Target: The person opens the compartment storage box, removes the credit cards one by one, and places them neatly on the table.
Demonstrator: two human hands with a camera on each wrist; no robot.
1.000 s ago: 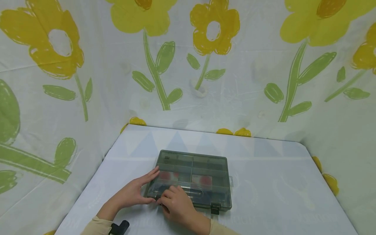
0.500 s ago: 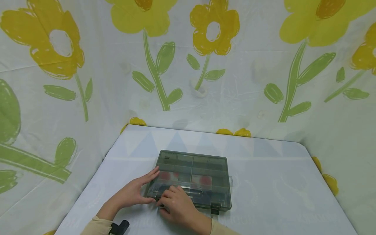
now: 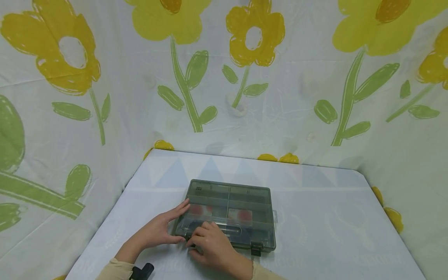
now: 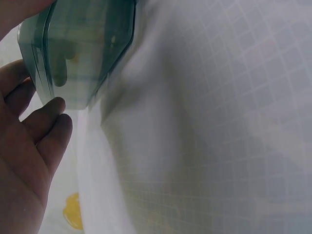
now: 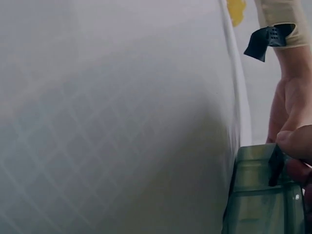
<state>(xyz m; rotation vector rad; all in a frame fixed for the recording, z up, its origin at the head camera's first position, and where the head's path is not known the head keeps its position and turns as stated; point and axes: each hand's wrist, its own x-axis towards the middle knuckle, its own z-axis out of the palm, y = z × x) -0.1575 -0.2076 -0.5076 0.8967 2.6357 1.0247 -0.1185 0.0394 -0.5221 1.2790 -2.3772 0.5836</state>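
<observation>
Pinching a latch (image 5: 276,166), right grip (image 3: 212,244); left grip (image 3: 157,230) wide against box (image 3: 250,200), flowered curtain (image 3: 290,89) beyond.

Translucent grey-green compartment box (image 3: 221,213), lid (image 3: 211,191) down, flat on pale table (image 3: 325,221).

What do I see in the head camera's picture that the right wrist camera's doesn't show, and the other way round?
Only the head view: red-and-white items inside the translucent compartment box, the uncovered front latch, and green-stemmed flower prints.

Only the right wrist view: the tabletop's pale grid pattern, and a clear look at the other latch, which the right hand mostly hides from above.

Both: the box, parts of both hands including the left hand, and the left beige sleeve.
</observation>
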